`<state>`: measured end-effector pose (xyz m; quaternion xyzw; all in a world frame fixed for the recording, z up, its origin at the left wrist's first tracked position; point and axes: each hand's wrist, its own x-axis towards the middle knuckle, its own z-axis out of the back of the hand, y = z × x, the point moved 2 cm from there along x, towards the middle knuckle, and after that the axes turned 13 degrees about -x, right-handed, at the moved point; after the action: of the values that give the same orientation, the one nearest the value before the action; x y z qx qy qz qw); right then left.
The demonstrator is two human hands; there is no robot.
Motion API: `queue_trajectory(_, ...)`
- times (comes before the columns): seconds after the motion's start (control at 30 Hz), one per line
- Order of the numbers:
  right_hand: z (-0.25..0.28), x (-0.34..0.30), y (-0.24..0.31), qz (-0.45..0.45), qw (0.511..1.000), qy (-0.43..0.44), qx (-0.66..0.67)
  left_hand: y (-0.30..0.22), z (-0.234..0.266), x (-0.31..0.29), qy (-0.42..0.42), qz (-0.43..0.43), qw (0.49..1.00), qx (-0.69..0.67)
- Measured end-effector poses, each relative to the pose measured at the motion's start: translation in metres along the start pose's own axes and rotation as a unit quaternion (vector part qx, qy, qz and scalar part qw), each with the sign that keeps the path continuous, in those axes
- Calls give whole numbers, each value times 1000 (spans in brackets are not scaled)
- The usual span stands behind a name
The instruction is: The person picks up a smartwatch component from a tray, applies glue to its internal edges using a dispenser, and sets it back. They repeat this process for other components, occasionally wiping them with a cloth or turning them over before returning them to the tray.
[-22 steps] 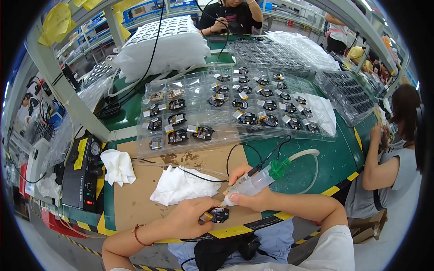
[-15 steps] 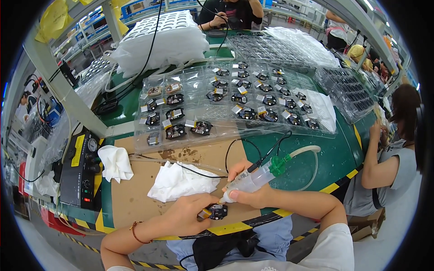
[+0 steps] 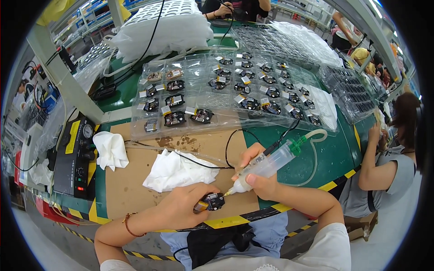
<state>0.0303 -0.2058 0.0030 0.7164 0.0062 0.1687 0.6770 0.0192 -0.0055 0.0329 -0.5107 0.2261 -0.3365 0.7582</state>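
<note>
My left hand (image 3: 184,208) is closed on a small black electronic module (image 3: 215,201) with a yellow-wrapped battery (image 3: 200,207) at its left side. The module is tilted, just above the brown mat near the table's front edge. In my right hand (image 3: 261,178) is a clear dispensing syringe (image 3: 270,163) with a green cap (image 3: 296,146) and a pale air tube. Its thin tip points down-left and sits close to the module's right edge; I cannot tell if they touch. A crumpled white cloth (image 3: 177,171) lies just beyond my left hand.
Clear plastic trays (image 3: 194,72) hold several similar modules beyond the mat (image 3: 208,142). A black dispenser box (image 3: 72,158) with a gauge stands at left, beside another white cloth (image 3: 110,150). Black trays (image 3: 348,92) lie at right. A co-worker (image 3: 384,158) sits at right, another across the table.
The syringe tip has moved right, from over the module to its right edge. My left hand has shifted slightly left and tilted the module up from the mat. The view has shifted slightly.
</note>
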Motion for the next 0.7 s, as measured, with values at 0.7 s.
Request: queue_trajectory(0.7,-1,-3,-2,-1,1000,-29,-3,2,4,1,28,81,996,-20)
